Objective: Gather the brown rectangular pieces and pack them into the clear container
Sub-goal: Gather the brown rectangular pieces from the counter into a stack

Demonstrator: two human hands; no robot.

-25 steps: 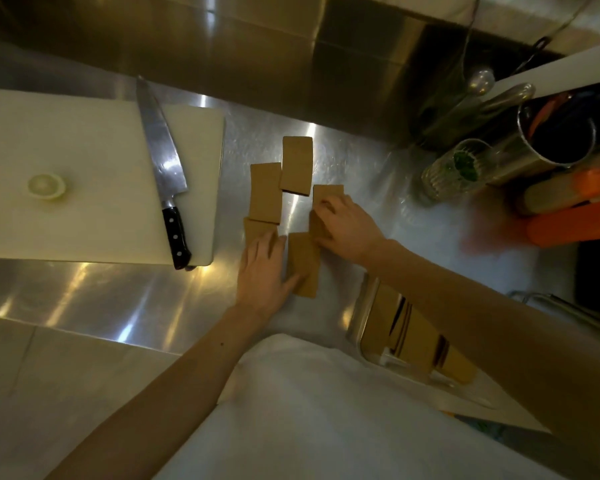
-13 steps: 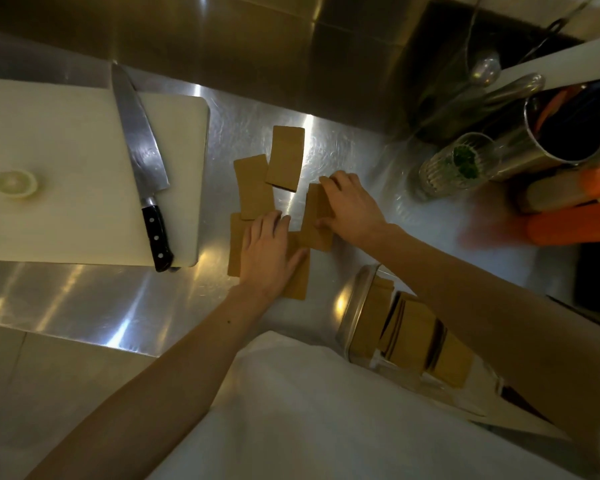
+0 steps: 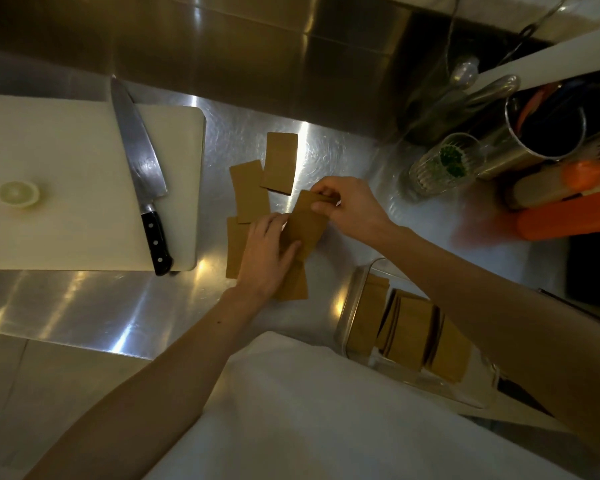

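Right hand (image 3: 352, 211) pinched far edge of brown piece (image 3: 309, 225). Left hand (image 3: 269, 252) lay flat, fingers spread, pressing overlapped pieces onto steel counter (image 3: 84, 306). Clear container (image 3: 361, 306) near right forearm, several pieces inside.

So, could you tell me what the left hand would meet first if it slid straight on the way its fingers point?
Probably the tilted brown piece that the right hand is pinching; the left hand points up-right at it, fingertips about touching.
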